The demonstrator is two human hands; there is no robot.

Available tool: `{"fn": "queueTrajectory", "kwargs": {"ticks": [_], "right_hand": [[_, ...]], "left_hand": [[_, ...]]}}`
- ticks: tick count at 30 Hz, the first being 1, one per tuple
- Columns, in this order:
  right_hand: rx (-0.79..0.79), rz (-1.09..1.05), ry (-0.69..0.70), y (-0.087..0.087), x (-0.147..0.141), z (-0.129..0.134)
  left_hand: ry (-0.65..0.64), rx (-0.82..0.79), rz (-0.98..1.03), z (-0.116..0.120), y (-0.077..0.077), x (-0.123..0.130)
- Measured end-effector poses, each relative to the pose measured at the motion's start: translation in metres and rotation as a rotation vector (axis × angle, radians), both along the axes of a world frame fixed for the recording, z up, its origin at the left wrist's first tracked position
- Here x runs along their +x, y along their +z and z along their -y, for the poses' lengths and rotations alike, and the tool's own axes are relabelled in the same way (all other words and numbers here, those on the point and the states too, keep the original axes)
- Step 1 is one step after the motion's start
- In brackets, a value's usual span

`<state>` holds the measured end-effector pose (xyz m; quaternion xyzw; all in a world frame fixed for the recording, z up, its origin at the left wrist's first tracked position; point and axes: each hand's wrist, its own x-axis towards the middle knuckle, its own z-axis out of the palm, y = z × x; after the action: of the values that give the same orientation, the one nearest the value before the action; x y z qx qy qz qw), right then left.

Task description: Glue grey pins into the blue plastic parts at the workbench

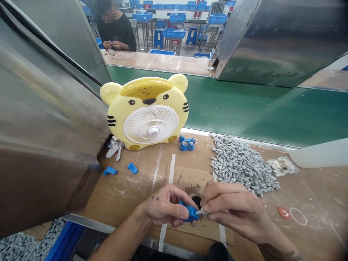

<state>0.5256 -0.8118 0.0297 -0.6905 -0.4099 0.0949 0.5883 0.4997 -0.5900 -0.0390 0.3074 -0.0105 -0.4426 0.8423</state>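
Observation:
My left hand [170, 207] is closed around a small blue plastic part [191, 214], which it holds above the cardboard mat. Between the thumb and fingers of my right hand [235, 208] is a small grey plastic piece [201, 212]. The tip of that grey piece meets the right end of the blue part; whether it sits inside cannot be made out. Just behind the fingers lies a dark round object [196, 200], partly hidden. A large pile of similar grey pieces [240, 163] lies to the right. Several blue parts [187, 143] stand together farther back.
A yellow animal-faced fan [149, 112] stands at the back left, a white glove [115, 148] beside it. Two blue pieces [132, 168] lie left. Metal panels [49, 119] flank the bench; a green conveyor belt [244, 108] runs behind. Another person [116, 30] sits across.

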Motion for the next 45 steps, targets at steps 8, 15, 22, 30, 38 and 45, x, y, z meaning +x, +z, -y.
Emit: {"fn": "queueTrajectory", "kwargs": {"ticks": [8,15,22,30,38,45], "right_hand": [[-0.13,0.044,0.072,-0.003,0.008,-0.003],[-0.008,-0.064,0.144,-0.019,0.011,-0.004],[0.076,-0.076,0.054,-0.032,0.011,-0.006],[-0.48,0.186,-0.297,-0.028,0.071,0.019],[-0.709,0.381,-0.4,-0.055,0.116,-0.011],[-0.93,0.315,-0.593,-0.039,0.101,0.052]], "left_hand": [[-0.074,-0.029,-0.129,0.003,-0.001,0.0],[-0.129,-0.066,-0.199,0.005,0.001,-0.003],[-0.029,-0.082,-0.234,0.014,-0.003,-0.007],[0.655,1.3,0.806,-0.072,0.024,-0.011],[0.315,2.17,1.083,-0.139,-0.035,-0.003],[0.376,2.041,1.271,-0.126,-0.047,0.007]]}}
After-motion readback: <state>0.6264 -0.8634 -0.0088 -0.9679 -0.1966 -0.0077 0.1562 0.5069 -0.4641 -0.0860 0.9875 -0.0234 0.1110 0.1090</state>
